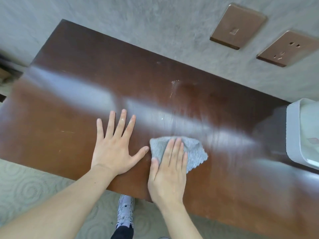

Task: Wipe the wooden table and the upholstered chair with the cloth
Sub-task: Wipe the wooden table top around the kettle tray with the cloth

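Both forearms reach in from the near edge, and at their ends the fingers lie straight. Those of the right hand [170, 167] are flat and close together, pressing the grey cloth [195, 152] down onto the desk [69, 107] rather than curling round it. The cloth is bunched under the fingertips and spills out to the right and forward of them, so its free bulk lies on the side away from the left hand [114, 149]. That left hand is spread wide, palm down, holding nothing; its thumb tip comes just beside the cloth's left edge. The right hand is plainly the working one.

Ahead of the cloth the dark wooden top shows pale streaks and a small wet-looking patch [175, 83] nearer the wall, which I judge is the ground left to cover. A white container [303, 133] sits at the right end, well apart from the cloth. Two copper-coloured wall plates [238, 25], one a socket [288, 48], are set in the grey wall behind. Below, patterned carpet [25, 187] and a sneaker [125, 211]. No chair shows.
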The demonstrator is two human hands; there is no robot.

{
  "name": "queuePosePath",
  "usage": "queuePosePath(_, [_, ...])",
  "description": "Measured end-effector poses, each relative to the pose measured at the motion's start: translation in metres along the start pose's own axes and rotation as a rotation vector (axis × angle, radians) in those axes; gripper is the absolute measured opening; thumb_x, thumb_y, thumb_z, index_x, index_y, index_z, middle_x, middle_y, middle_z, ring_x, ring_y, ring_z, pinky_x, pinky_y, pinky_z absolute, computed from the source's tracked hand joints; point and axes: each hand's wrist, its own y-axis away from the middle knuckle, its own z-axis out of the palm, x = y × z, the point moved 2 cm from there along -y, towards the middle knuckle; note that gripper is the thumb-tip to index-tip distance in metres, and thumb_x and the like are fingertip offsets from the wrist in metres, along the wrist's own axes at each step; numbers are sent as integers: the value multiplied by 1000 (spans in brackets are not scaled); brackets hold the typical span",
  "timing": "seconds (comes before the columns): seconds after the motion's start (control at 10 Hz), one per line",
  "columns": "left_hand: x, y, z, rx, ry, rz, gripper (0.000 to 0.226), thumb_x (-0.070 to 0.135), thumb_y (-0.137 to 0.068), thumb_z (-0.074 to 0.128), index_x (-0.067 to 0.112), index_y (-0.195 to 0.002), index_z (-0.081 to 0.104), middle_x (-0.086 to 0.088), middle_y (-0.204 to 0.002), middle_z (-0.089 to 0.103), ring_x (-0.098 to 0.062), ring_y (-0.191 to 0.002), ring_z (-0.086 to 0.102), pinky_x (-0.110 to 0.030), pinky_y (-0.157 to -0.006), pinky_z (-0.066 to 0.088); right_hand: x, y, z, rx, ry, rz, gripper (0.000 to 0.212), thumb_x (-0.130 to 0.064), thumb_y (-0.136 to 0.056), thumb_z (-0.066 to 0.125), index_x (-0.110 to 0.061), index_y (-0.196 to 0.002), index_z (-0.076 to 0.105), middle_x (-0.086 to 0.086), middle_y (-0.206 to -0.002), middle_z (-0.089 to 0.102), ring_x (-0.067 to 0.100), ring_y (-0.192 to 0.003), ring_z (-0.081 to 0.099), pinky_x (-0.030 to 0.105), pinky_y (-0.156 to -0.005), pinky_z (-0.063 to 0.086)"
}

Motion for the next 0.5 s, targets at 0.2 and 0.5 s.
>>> queuePosePath(0.2, [-2, 0, 1, 13, -1, 3, 99, 84, -85, 27, 21, -160, 20, -9, -168, 13, -36, -155, 4, -66, -119, 10, 0, -162, -22, 62, 10, 102, 67, -39, -103, 21, -2, -156, 2, 17, -165, -1, 27, -153, -1, 44, -124, 4])
queuePosePath(0.5, [-1, 1, 2, 24, -10, 8, 98, 84, -85, 28, 21, -160, 21, -9, -168, 14, -36, -155, 5, -67, -118, 11, 2, -254, -35, -6, 92, -169, 59, -34, -105, 21, -12, -158, 8, 7, -167, 3, 25, -153, -2, 43, -124, -1])
